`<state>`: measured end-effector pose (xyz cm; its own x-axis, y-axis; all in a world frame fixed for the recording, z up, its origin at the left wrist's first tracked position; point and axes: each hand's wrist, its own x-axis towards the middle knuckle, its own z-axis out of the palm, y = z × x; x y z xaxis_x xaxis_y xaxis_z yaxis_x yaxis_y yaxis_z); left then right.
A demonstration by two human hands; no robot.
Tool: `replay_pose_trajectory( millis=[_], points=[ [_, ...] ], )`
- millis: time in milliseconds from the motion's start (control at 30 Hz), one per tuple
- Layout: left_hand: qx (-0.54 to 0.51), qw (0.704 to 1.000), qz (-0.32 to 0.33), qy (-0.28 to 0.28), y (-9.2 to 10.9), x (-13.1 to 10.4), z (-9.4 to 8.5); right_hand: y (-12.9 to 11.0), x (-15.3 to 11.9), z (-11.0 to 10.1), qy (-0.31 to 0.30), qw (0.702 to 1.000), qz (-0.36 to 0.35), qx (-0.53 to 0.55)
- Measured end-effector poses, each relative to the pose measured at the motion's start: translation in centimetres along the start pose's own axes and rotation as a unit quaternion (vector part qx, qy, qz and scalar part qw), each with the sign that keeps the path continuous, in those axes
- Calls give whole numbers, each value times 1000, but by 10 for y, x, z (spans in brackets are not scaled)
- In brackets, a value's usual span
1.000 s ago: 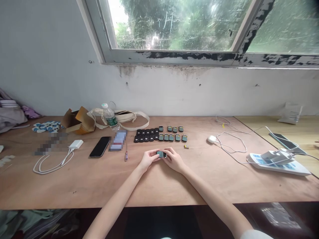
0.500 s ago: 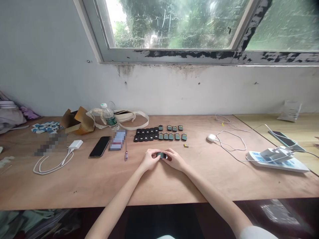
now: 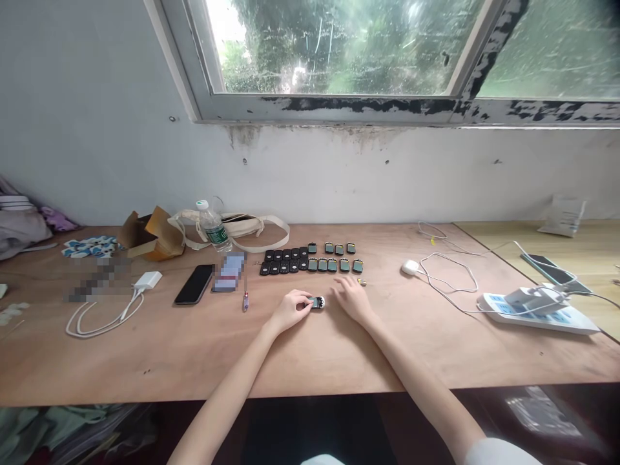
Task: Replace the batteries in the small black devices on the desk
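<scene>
My left hand is closed on a small dark device with a greyish screen and a round white part at its right end. My right hand is apart from it, fingers spread over the wood and holding nothing. Just beyond its fingertips lies a small yellow and silver piece. Farther back, two rows of black oval-labelled pieces stand beside several small screen modules.
A screwdriver, a black phone and a bluish phone-like item lie left. Behind them are a bottle, an open carton and a pale strap. A power strip with white cables sits right.
My right hand has let go of the device and moved right and slightly back, its fingers opening. My left hand still holds the device, whose white round end now shows.
</scene>
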<state>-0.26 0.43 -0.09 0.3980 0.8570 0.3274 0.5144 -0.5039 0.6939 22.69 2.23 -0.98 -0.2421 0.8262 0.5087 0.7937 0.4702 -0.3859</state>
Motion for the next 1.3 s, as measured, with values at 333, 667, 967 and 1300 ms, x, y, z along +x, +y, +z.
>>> replay_pose_trajectory(
  millis=[333, 667, 967, 1300],
  points=[
    [5, 999, -5, -47, -7, -1, -9, 72, -2, -30, -18, 991, 126, -49],
    [0, 998, -8, -54, -9, 0, -9, 70, -5, -34, -115, 981, 153, -17],
    [26, 999, 16, -43, -12, 0, -6, 16, -6, -20, -69, 981, 85, 162],
    [41, 996, 55, -48, -11, 0, -3, -48, -3, 24, 19, 917, 188, 352]
  ],
)
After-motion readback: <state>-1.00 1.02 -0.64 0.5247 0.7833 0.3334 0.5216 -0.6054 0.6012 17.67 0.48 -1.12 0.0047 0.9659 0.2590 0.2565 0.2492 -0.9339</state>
